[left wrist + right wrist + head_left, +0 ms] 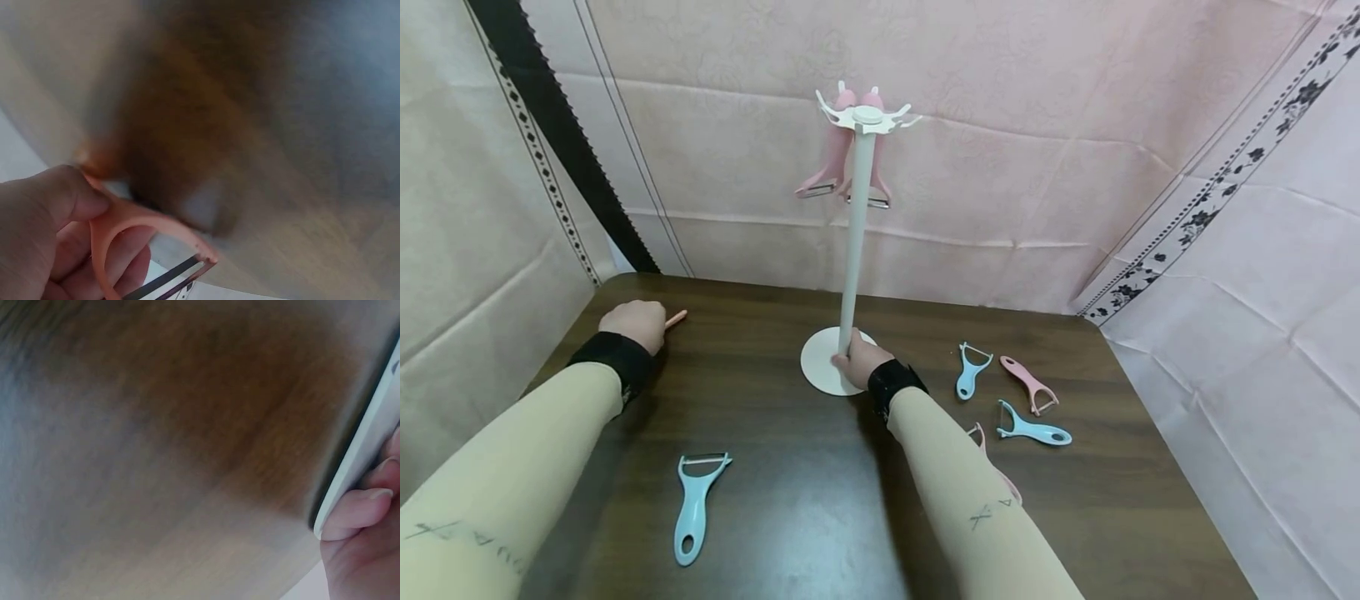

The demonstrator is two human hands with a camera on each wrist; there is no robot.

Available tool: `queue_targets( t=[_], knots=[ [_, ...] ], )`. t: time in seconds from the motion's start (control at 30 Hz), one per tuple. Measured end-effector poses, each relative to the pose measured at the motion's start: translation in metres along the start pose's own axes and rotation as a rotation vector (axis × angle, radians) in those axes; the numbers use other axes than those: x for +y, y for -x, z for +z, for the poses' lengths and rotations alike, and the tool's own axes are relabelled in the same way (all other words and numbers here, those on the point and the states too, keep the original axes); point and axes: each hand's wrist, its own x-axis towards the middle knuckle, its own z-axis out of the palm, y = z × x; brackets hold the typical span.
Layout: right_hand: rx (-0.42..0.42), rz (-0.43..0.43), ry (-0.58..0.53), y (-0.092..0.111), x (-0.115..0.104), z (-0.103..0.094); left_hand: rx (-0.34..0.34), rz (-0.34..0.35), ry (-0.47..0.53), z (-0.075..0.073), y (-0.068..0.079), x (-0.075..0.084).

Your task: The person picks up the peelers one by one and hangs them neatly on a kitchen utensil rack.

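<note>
From where I run the rig, the closest thing I see on the dark brown wood-grain surface (pixel 775 433) is a light-blue Y-shaped peeler with a metal blade (pixel 692 504), its blade end facing away and its holed handle toward me. To the right, a pink Y-shaped peeler (pixel 982 442) is partly hidden behind the right forearm in its cream sleeve (pixel 981 517).

Just beyond it lies a second light-blue peeler (pixel 1036 431), handle pointing right; near that are another pink peeler (pixel 1028 380), lying aslant, and a third light-blue peeler (pixel 967 377), blade end away.

My right hand (pixel 861 360) has its fingers curled around the lower pole of a white stand (pixel 855 242), just above its round white base (pixel 820 367). The right wrist view shows fingertips against a white edge; I can't tell which part of the stand that is.

Near the surface's far left corner, my left hand (pixel 634 323) pinches a salmon-pink peeler (pixel 119 215) between thumb and fingers, blade end clear of the grip.

At the stand's top, among curved white hooks (pixel 897 119), two pink peelers (pixel 832 154) hang blade end down. Behind everything hangs pale pink cloth (pixel 985 208).
</note>
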Motion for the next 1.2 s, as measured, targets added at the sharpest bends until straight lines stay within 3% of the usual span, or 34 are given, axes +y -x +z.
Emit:
queue_targets(
  t=[0.17, 0.3, 0.6, 0.8, 1.07, 1.2],
  knots=[
    [-0.019, 0.013, -0.019, 0.000, -0.001, 0.004, -0.009, -0.036, 0.078, -0.008, 0.002, 0.002],
    [-0.022, 0.007, -0.019, 0.001, -0.003, 0.005, 0.021, 0.000, 0.147, -0.021, -0.002, 0.010],
    [-0.027, 0.015, -0.036, -0.006, -0.006, 0.001, 0.327, 0.099, 0.287, -0.082, -0.002, 0.063],
    [-0.042, 0.017, -0.056, -0.009, -0.001, -0.002, 0.466, 0.190, 0.366, -0.119, 0.003, 0.102],
    [-0.039, 0.017, -0.049, -0.003, -0.001, -0.005, 0.631, 0.293, 0.480, -0.158, 0.012, 0.153],
    [-0.037, 0.016, -0.046, 0.001, -0.002, -0.006, 0.672, 0.336, 0.524, -0.172, 0.019, 0.171]
  ],
)
